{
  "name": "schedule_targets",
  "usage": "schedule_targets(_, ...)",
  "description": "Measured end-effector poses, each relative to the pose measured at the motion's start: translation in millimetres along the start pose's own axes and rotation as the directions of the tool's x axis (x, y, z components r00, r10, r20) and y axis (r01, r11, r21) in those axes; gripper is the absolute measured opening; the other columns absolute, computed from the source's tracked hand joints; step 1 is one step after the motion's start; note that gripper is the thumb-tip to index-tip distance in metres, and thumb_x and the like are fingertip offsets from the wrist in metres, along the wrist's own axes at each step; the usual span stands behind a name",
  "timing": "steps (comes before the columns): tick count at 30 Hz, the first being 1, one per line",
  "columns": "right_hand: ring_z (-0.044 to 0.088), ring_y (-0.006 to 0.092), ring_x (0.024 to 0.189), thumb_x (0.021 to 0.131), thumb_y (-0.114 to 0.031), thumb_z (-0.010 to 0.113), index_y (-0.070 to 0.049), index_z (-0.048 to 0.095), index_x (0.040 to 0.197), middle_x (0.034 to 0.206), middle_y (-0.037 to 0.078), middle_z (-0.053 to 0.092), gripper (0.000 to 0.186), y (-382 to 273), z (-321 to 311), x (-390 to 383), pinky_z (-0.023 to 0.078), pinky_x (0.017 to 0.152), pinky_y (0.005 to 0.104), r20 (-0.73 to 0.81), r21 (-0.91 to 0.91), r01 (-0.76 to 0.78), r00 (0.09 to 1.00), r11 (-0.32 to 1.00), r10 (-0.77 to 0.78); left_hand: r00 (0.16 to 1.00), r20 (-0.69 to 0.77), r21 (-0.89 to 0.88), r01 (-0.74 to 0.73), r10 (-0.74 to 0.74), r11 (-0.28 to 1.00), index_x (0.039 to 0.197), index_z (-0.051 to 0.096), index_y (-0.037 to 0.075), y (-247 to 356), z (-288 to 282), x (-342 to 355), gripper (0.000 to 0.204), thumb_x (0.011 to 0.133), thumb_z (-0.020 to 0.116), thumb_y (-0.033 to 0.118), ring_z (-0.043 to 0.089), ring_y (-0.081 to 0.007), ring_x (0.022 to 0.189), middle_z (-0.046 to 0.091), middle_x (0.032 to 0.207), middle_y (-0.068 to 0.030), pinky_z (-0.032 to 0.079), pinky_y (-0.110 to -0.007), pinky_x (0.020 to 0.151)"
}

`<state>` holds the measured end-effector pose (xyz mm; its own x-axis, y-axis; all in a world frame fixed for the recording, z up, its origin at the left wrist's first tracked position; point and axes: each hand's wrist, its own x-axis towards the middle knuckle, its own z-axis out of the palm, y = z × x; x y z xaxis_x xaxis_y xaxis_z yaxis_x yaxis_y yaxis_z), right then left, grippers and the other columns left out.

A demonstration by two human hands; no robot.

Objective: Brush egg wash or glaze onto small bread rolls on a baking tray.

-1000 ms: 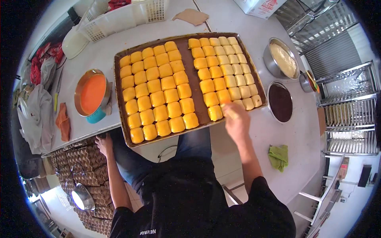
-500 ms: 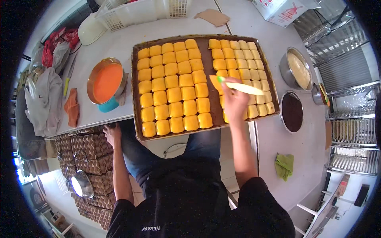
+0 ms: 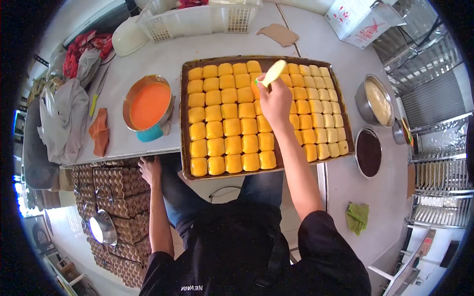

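My right hand (image 3: 275, 101) is closed around the pale yellow handle of a pastry brush (image 3: 274, 73), its orange-stained end low over the left block of buns. That block of small square buns (image 3: 231, 127) is glossy yellow all over. In the right block, the left columns are yellow and the right columns (image 3: 330, 107) paler. Both blocks sit on a large dark baking tray (image 3: 280, 165) overhanging the table's front edge. My left hand (image 3: 150, 171) hangs by that edge beside my thigh, fingers apart, near a small dark thing I cannot make out.
Left of the tray stands a metal bowl of orange liquid (image 3: 149, 104) on a turquoise base. An orange cloth (image 3: 99, 132) and a knife (image 3: 94, 104) lie farther left. Bowls of pale (image 3: 377, 101) and dark brown filling (image 3: 368, 152) stand right, with a green cloth (image 3: 357, 217) nearer. Egg trays (image 3: 118, 185) are stacked below.
My right hand has moved left and away from me with the brush, from the right block to the left block's edge. The whole view has shifted slightly; my left hand stays by the table edge.
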<state>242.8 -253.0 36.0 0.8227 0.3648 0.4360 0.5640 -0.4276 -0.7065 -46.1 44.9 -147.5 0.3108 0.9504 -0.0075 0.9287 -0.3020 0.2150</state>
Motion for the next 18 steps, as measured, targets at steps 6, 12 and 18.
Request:
schedule_targets(6,0.057,0.0118,0.069,0.083,-0.01,0.066,0.002,0.058,0.093,0.08,0.006,0.062,0.018,26.0,-30.7,-39.2,0.046,0.063,0.0252,-0.258,-0.002,-0.202,0.946,0.979,0.195,0.998,0.056,0.02,0.007,-0.008,1.0,0.137,0.029,0.002,9.0,-6.9,-4.8,0.085,0.079,0.057,0.058,0.048,-0.044,0.112,0.039,0.131,-0.0278,0.044,-0.05,0.088)
schedule_targets(12,0.056,0.0106,0.078,0.085,-0.006,0.064,0.002,0.056,0.097,0.09,0.006,0.06,0.016,7.5,-106.2,-112.0,0.046,0.068,0.0245,-0.328,0.258,-0.215,0.897,0.942,0.295,1.0,0.004,-0.005,-0.008,0.008,1.0,0.129,0.037,0.0,-3.9,-3.2,-4.0,0.076,0.08,0.056,0.055,0.049,-0.0447,0.109,0.045,0.122,-0.0272,0.044,-0.052,0.086)
schedule_targets(18,0.057,0.0117,0.075,0.086,-0.008,0.063,0.001,0.056,0.096,0.088,0.007,0.061,0.015,11.8,-109.8,-152.5,0.046,0.065,0.0253,-0.208,-0.089,-0.246,0.952,0.965,0.223,0.999,0.049,0.009,0.015,-0.015,1.0,0.13,0.036,0.002,-1.6,-3.2,0.0,0.077,0.08,0.055,0.057,0.049,-0.0444,0.109,0.046,0.122,-0.0271,0.044,-0.052,0.086)
